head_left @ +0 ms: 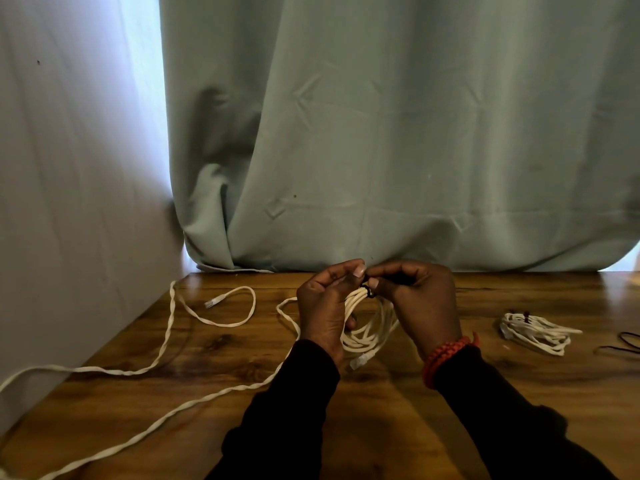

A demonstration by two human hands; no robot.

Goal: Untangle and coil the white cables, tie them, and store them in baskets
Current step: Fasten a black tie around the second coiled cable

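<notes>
Over the brown wooden table (pixel 381 427), both hands pinch a thin black tie (pixel 369 292) around the coiled white cable (pixel 367 330) — left hand (pixel 323 306), right hand (pixel 420 303); tied white bundle (pixel 535 332) at three o'clock.

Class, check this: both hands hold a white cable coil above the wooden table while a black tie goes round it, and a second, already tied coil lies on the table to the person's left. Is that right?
One detail is wrong. The head view shows the tied coil lying to the person's right, not left. To the left lies only loose cable. The rest stands: left hand and right hand hold the white cable coil above the wooden table, black tie around it.
</notes>
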